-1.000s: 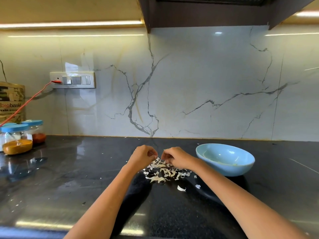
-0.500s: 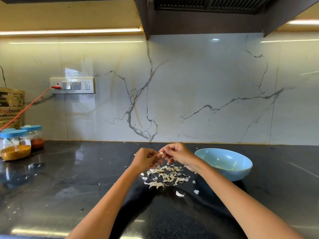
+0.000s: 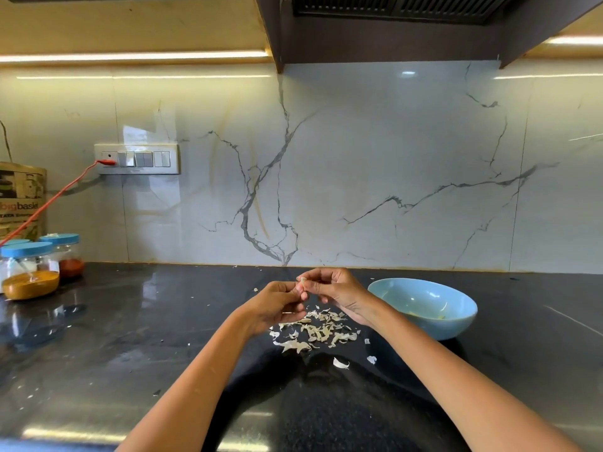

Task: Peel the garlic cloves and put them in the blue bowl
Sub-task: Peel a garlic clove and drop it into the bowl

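Black polished countertop [image 3: 107, 347] against a white veined marble backsplash [image 3: 375, 177]. Above the counter, my left hand [image 3: 274, 305] and right hand [image 3: 339, 293] meet, fingers of both curled, pinching one garlic clove [image 3: 302, 282] between their tips. A pile of peeled skins [image 3: 315, 331] lies directly beneath. The blue bowl [image 3: 424, 308] stands just right of my right wrist. Blue-lidded spice jars [image 3: 31, 270] sit at far left.
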